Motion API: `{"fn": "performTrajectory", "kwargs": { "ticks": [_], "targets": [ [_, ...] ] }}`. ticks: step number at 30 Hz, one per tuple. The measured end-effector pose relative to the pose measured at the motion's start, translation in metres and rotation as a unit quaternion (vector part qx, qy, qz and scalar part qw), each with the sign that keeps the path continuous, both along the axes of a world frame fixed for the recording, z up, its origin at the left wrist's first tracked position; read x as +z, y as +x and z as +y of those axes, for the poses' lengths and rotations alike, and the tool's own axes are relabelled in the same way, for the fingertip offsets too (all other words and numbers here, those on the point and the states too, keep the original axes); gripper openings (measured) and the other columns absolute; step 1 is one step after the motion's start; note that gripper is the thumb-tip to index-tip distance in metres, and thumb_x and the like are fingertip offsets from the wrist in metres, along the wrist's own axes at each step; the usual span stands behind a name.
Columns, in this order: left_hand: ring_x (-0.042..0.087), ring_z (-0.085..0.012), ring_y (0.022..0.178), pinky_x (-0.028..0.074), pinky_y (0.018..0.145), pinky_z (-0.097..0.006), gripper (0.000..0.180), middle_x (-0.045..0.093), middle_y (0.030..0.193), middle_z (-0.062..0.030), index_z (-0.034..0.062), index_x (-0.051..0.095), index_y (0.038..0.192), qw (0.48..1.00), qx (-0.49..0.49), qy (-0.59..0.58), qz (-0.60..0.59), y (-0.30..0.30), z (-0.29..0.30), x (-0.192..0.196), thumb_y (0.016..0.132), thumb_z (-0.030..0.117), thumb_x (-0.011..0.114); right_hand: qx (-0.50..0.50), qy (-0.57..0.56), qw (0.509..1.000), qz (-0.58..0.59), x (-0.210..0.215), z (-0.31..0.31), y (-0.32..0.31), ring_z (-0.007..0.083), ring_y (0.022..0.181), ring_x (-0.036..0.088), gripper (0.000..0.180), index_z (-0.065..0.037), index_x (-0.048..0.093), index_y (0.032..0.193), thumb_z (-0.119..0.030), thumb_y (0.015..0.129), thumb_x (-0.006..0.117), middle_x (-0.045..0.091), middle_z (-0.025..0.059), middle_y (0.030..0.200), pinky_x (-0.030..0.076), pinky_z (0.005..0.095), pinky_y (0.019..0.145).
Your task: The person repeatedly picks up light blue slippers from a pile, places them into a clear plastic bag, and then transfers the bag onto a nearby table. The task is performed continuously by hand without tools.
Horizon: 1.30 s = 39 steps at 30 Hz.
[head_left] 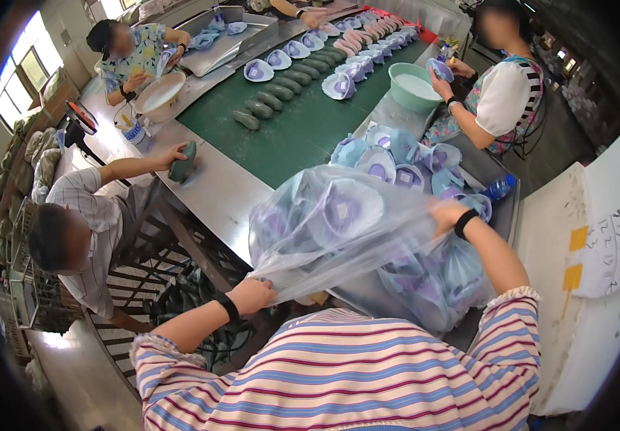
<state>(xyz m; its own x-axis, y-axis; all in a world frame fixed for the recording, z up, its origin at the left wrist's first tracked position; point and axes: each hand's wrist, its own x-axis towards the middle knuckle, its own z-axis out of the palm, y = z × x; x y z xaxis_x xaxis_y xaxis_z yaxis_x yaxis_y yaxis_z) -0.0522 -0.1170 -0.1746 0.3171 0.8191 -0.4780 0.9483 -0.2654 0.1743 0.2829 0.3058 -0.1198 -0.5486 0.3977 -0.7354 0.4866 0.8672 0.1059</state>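
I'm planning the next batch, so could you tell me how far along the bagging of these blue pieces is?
Done: the clear plastic bag already looks well filled with blue-and-purple pieces. In hand: the left hand and right hand both grip the bag's edges, holding it open. Left: a loose pile beyond the bag on the metal table remains unbagged.
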Motion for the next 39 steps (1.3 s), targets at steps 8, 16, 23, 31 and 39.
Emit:
{"fn": "performTrajectory", "kwargs": {
  "ticks": [8, 16, 23, 31, 39],
  "targets": [
    [0.041, -0.0420, 0.117, 0.042, 0.090, -0.050, 0.054, 0.042, 0.126, -0.0230, 0.0096, 0.052, 0.123, 0.932, 0.280, 0.226, -0.046, -0.011, 0.078, 0.049, 0.080, 0.040, 0.063, -0.005, -0.134, 0.940, 0.313, 0.014, -0.015, -0.058, 0.0321, 0.106, 0.058, 0.068, -0.002, 0.050, 0.126, -0.041, 0.074, 0.069, 0.058, 0.0210, 0.118, 0.045, 0.0376, 0.090],
    [0.040, -0.0456, 0.121, 0.039, 0.099, -0.047, 0.081, 0.039, 0.132, -0.0291, 0.0082, 0.032, 0.140, 0.894, 0.388, 0.219, -0.037, -0.103, 0.142, 0.011, 0.076, 0.045, 0.067, -0.082, -0.015, 0.933, 0.351, 0.029, 0.047, -0.154, 0.0331, 0.114, 0.053, 0.067, -0.004, 0.043, 0.133, -0.053, 0.088, 0.052, 0.052, 0.0218, 0.127, 0.041, 0.0376, 0.096],
    [0.061, -0.0499, 0.087, 0.050, 0.082, -0.047, 0.071, 0.022, 0.141, -0.0382, 0.0277, 0.030, 0.143, 0.890, 0.408, 0.196, -0.052, -0.146, 0.185, -0.020, 0.082, 0.051, 0.060, 0.006, -0.238, 0.910, 0.341, -0.055, 0.063, -0.218, 0.0311, 0.118, 0.050, 0.061, -0.009, 0.035, 0.140, -0.047, 0.093, 0.046, 0.042, 0.0197, 0.140, 0.037, 0.0367, 0.099],
    [0.057, -0.0344, 0.107, 0.044, 0.093, -0.043, 0.036, 0.046, 0.137, -0.0112, 0.0182, 0.061, 0.118, 0.923, 0.378, 0.014, -0.068, -0.201, 0.207, -0.100, 0.088, 0.035, 0.051, -0.357, -0.337, 0.860, 0.140, -0.117, 0.117, -0.219, 0.0242, 0.108, 0.055, 0.061, -0.008, 0.052, 0.130, -0.054, 0.091, 0.044, 0.051, 0.0114, 0.130, 0.044, 0.0338, 0.090],
    [0.060, -0.0163, 0.099, 0.049, 0.085, -0.030, 0.041, 0.059, 0.118, -0.0083, 0.0015, 0.051, 0.128, 0.542, 0.578, -0.083, -0.604, -0.168, 0.106, -0.122, 0.093, 0.023, 0.055, -0.493, -0.562, 0.619, 0.239, -0.113, 0.061, -0.132, 0.0170, 0.107, 0.058, 0.038, -0.002, 0.051, 0.128, -0.004, 0.090, 0.054, 0.059, 0.0083, 0.120, 0.046, 0.0303, 0.093]
  ]
}}
